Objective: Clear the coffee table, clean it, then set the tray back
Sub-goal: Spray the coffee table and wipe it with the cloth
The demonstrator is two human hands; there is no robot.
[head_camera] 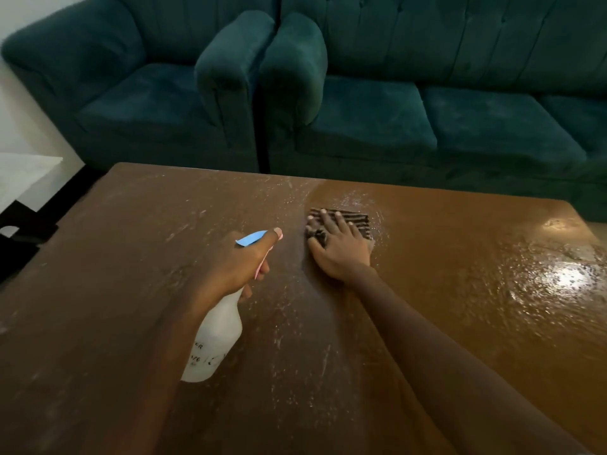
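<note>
Left hand (pixel 230 267): we saw it left of centre in the frame, closed round the neck of a white spray bottle (pixel 213 339), forefinger stretched along the top beside the blue nozzle (pixel 251 238).
Spray bottle: held tilted above the counter (pixel 98 307), nozzle toward the upper middle of the frame, body slanting down toward us; we could not read the dark print on its side.
Right hand (pixel 338 247): we saw it just right of centre, flat and open, fingers spread, pressing down on a dark striped cloth (pixel 354 221).
Cloth: folded, lying on the counter under the fingers, just right of the nozzle but apart from it.
Counter: brown wood, filling the lower frame; white specks and streaks dotted the left and middle, and we saw a wet sheen with glare at the right.
Tray: we did not see it in this view.
Background: two teal sofas, one at upper left (pixel 131 93) and one at upper right (pixel 460 110), armrests nearly touching.
</note>
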